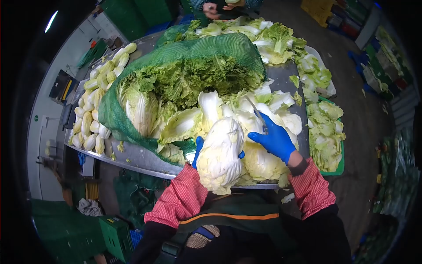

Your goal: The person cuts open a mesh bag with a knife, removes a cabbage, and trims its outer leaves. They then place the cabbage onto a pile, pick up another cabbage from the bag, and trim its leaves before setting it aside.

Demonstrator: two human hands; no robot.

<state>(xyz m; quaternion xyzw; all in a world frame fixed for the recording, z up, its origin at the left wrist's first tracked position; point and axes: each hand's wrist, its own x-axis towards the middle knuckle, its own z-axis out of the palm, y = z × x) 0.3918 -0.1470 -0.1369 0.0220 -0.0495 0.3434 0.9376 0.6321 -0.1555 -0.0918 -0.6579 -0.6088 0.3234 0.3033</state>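
A pale napa cabbage (221, 152) is in my left hand (198, 151), close to the front edge of the metal table. Blue-gloved fingers wrap its left side, and one fingertip shows at its right; the palm is hidden behind it. My right hand (276, 139), also gloved in blue, closes around a knife (256, 108) whose thin blade points up and to the left. The knife is apart from the cabbage, over loose outer leaves (263, 165). Beyond my hands lies a green mesh sack (206, 46), its mouth facing me, with leafy cabbages (140, 110) inside.
Trimmed cabbages (94, 110) are piled on the table's left side. At the right edge stand a green crate (342, 158) and a white container (325, 66), both full of leaves. Across the table, another person's hand (211, 9) is near more leaves (277, 42).
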